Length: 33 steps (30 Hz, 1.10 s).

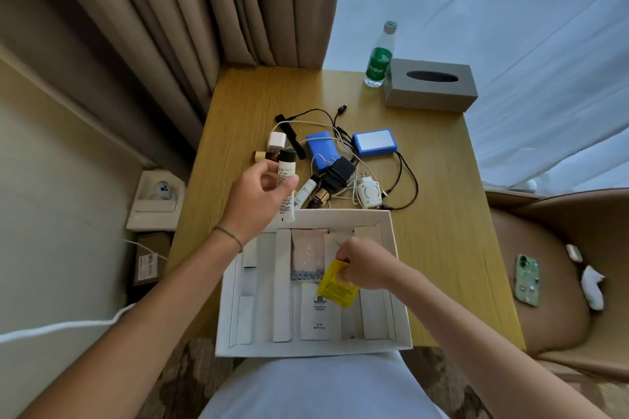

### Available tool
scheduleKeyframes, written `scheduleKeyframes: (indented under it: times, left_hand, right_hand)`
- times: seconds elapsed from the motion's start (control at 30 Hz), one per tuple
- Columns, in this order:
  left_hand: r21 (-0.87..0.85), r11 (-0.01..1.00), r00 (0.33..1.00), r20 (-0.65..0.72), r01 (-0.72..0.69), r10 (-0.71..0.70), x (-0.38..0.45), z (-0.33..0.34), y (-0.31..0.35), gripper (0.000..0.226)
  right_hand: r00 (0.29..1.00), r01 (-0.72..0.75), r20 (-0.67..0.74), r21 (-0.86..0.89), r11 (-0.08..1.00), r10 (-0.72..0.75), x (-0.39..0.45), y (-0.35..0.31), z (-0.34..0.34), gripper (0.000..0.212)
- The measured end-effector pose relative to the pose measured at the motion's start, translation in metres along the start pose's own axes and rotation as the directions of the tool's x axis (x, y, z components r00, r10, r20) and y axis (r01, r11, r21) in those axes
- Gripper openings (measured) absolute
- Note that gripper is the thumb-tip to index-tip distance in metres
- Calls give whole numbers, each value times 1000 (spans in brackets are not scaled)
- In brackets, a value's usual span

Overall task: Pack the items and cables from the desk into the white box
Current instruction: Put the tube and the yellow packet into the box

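The white box [401, 286] lies open at the desk's near edge, with white dividers and several sachets inside. My left hand [260, 197] holds a white tube with a black cap [286, 168] above the box's far left corner. My right hand [362, 264] pinches a yellow sachet [335, 289] over the box's middle. Behind the box lie two blue battery packs [374, 142], a black adapter [338, 172], a white charger [367, 193], a white plug cube [276, 141], small bottles [311, 192] and tangled black and white cables [406, 180].
A green-labelled water bottle [379, 58] and a grey tissue box [430, 85] stand at the desk's far right. A phone [527, 279] and white earbuds lie on the tan chair to the right. Curtains hang behind; a wall socket is at the left.
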<state>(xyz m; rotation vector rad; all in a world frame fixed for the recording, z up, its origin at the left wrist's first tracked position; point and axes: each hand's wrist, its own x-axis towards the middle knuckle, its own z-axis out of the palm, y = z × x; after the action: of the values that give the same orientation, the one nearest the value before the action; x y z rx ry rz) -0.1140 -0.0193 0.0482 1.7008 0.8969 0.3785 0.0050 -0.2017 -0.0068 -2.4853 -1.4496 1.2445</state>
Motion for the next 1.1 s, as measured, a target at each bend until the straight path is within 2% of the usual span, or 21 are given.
scheduleKeyframes:
  times: [0.1, 0.27, 0.4, 0.5, 0.63, 0.77, 0.97, 1.1]
  left_hand:
    - [82, 997, 1000, 18, -3, 1, -16, -6, -3, 19]
    - [200, 979, 997, 61, 24, -37, -37, -19, -14, 9]
    - [311, 950, 993, 109, 19, -55, -48, -23, -21, 21]
    - [447, 894, 985, 162, -21, -58, -53, -24, -28, 35]
    - [546, 837, 962, 247, -38, -118, -55, -18, -41, 40]
    - [702, 702, 929, 327, -116, -173, -54, -7, -57, 33]
    - [763, 645, 893, 317, -40, -320, -53, 9, -76, 32]
    - [803, 596, 874, 312, -32, -373, -54, 17, -84, 27]
  right_hand:
    - [1000, -18, 14, -98, 995, 20, 1, 0, 16, 15]
    - [998, -17, 47, -283, 959, 32, 0, -2, 35, 18]
    - [995, 17, 100, -385, 923, 23, -3, -4, 46, 21]
    - [998, 54, 58, -425, 903, -32, -4, -6, 51, 26]
    - [989, 91, -69, -393, 915, -129, -5, -5, 48, 30]
    - [969, 116, -177, -299, 947, -175, -5, -3, 38, 33]
    - [945, 152, -267, -157, 976, -190, -7, -5, 42, 29]
    - [923, 195, -320, -90, 977, -213, -11, -11, 45, 34]
